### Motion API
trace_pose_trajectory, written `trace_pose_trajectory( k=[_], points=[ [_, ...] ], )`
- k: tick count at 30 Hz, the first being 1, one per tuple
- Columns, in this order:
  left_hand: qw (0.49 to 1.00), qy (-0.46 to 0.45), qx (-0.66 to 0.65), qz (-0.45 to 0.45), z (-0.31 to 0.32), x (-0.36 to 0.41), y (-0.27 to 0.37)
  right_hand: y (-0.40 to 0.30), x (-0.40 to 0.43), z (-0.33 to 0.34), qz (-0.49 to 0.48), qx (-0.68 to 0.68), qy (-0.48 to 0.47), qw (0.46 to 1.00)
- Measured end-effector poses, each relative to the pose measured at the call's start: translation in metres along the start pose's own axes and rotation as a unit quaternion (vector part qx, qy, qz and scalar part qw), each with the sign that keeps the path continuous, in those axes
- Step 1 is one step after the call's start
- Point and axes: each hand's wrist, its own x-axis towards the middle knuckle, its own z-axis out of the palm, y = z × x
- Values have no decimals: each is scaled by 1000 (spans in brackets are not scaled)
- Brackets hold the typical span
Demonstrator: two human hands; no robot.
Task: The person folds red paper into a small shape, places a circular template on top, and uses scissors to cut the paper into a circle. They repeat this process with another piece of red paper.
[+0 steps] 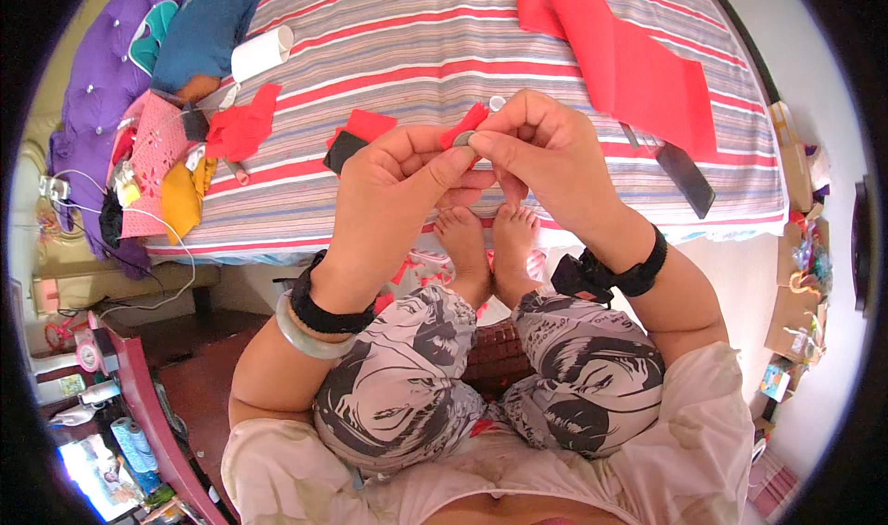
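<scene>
Between my two hands, over the edge of a striped bed sheet [416, 46], is a small piece of red cloth or paper [470, 122] with a small grey-green disc [463, 138] against it. My left hand [409, 185] pinches the piece from the left with thumb and fingers. From the right, the thumb and fingertips of my right hand [544, 147] press at the disc and the red piece; fingers partly hide both. Just behind my left hand lie folded red pieces [372, 124] and a dark flat piece [345, 152]. A small white cap-like thing [497, 102] sits beyond my fingertips.
A long red sheet [624, 67] drapes across the bed's right side, near a dark smartphone [685, 180]. At left are a white roll [262, 53], crumpled red material [243, 126] and a pink basket [149, 157] of scraps. My bare feet [485, 240] rest against the bed edge.
</scene>
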Motion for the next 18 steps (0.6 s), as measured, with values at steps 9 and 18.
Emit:
trace_pose_trajectory(
  k=[9,18],
  points=[
    [1000,16,4,-11,22,-9,3,-10,-6,-28,57,155,-54,985],
    [1000,1,-7,-25,22,-5,-3,-1,-6,-25,-19,39,-36,998]
  ],
)
